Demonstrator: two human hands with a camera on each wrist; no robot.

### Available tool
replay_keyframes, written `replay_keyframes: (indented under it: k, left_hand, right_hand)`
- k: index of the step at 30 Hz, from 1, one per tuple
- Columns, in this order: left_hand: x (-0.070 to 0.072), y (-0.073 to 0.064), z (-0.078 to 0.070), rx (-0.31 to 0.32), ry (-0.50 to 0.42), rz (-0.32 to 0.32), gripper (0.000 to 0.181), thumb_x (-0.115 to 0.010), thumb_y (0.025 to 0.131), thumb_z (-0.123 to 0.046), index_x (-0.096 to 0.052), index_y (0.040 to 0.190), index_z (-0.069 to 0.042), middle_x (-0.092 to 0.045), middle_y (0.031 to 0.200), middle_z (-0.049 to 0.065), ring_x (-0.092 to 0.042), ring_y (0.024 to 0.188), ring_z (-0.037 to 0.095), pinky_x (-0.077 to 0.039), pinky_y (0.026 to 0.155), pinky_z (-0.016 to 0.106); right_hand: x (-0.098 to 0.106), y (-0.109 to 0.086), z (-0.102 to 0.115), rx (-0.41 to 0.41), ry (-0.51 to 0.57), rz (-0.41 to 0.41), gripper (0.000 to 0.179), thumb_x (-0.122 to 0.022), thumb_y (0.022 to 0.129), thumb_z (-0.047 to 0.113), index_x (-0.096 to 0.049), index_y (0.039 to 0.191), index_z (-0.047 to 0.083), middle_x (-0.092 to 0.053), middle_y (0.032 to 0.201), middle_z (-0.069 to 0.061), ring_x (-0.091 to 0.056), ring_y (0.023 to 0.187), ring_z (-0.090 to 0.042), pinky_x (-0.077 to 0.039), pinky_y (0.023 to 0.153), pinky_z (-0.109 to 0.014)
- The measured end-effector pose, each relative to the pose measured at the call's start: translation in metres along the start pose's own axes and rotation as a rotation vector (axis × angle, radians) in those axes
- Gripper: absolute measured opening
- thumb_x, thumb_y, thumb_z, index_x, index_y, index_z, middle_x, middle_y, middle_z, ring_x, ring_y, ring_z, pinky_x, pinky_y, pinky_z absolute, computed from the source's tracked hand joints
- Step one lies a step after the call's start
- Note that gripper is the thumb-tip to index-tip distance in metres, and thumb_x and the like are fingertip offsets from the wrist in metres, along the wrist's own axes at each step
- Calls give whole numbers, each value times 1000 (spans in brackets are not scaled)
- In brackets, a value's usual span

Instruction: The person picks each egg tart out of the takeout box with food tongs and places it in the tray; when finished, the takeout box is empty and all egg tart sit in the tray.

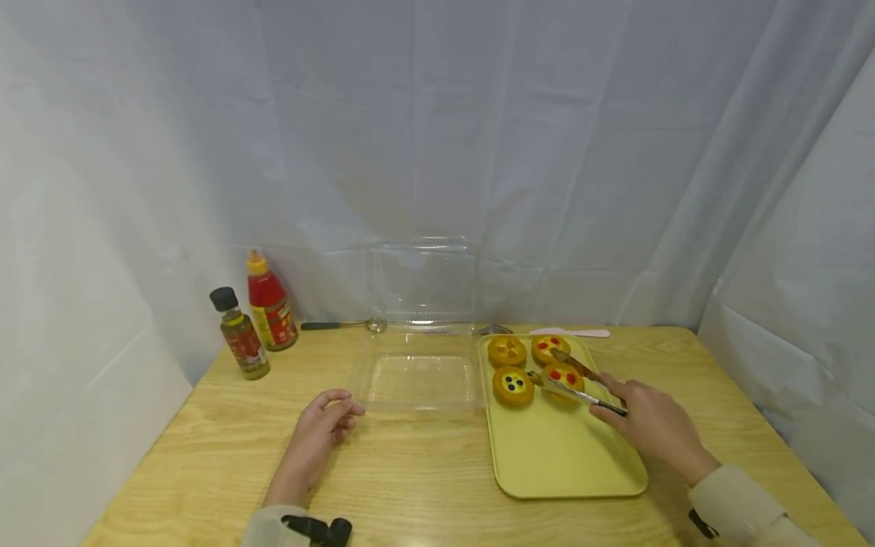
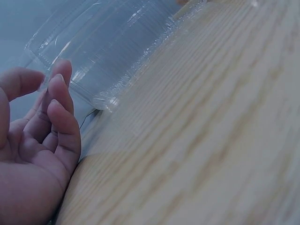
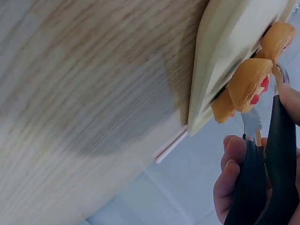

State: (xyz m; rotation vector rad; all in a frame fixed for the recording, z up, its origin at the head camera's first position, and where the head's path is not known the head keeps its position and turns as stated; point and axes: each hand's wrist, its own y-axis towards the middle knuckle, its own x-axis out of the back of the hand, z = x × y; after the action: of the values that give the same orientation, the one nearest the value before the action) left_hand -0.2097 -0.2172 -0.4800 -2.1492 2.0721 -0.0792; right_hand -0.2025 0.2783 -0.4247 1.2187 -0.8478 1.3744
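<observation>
My right hand (image 1: 652, 425) grips a pair of tongs (image 3: 281, 150) with black handles and metal ends. Their ends straddle the front right tart (image 3: 251, 82), which has red pieces on its yellow filling. It is one of several tarts on a yellow tray (image 1: 557, 456): a blueberry-topped tart (image 1: 513, 386) to its left, another red-topped tart (image 1: 549, 348) behind it, and a tart with orange wedges (image 1: 506, 352) at the back left. My left hand (image 1: 321, 429) lies with loosely curled fingers, fingertips by the front left corner of an opened clear plastic box (image 1: 420, 380).
A red sauce bottle (image 1: 272, 311) with a yellow top and a black-capped bottle (image 1: 244, 346) stand at the back left. Along the rear edge lie a dark-handled scoop (image 1: 335, 325) and a pink flat utensil (image 1: 574, 333). White curtains (image 1: 437, 152) surround the table.
</observation>
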Motion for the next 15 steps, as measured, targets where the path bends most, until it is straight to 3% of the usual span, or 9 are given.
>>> replay_keyframes:
  k: [15]
  left_hand:
    - [-1, 0, 0, -1, -2, -14, 30, -50, 103, -15, -45, 127, 1, -68, 96, 6, -57, 80, 14, -47, 68, 23]
  right_hand:
    - [-1, -3, -1, -31, 38, -29, 77, -63, 90, 57, -45, 148, 8, -62, 92, -9, -46, 58, -15, -37, 48, -32]
